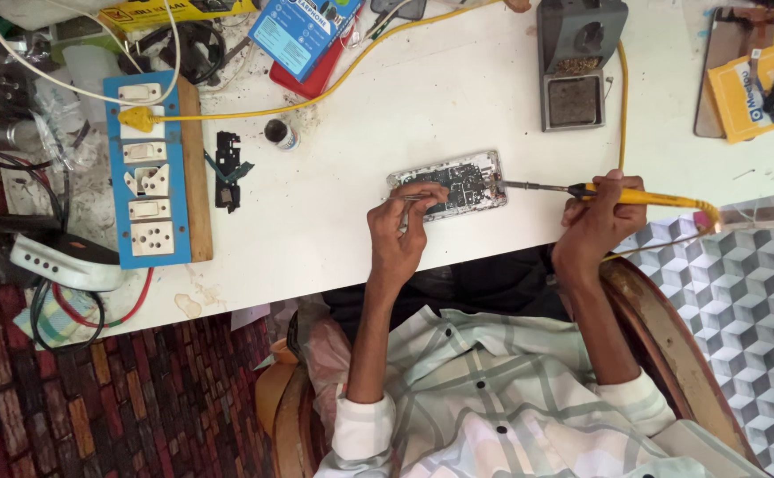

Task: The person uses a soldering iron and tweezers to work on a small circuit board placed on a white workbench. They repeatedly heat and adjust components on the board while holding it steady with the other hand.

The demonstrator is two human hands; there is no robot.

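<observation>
an opened phone (pixel 451 184) is laid on a cluttered white table (pixel 387 115) above brick-patterned flooring (pixel 139 398); tweezers (pixel 421 196) are pinched in the left hand (pixel 402 232), a yellow soldering iron (pixel 582 189) is gripped by the right hand (pixel 598 217)

Opened phone (pixel 452 184), tweezers (pixel 415 197) and soldering iron (pixel 582 189) on my bench

I see the phone flat, circuit board exposed; tweezers touch its left part, the yellow-handled iron's tip meets its right edge.

Left hand (pixel 402 226) raised from bent elbow, forearm bare, sleeve rolled to cuff near elbow; fingers curled, thumb and forefinger pinched in fine grip, knuckles toward camera. Right hand (pixel 596 215) out to side, fist-like grip, thumb on top, wrist slightly bent inward; forearm bare, sleeve rolled. Both forearms roughly parallel, hands well apart.
</observation>
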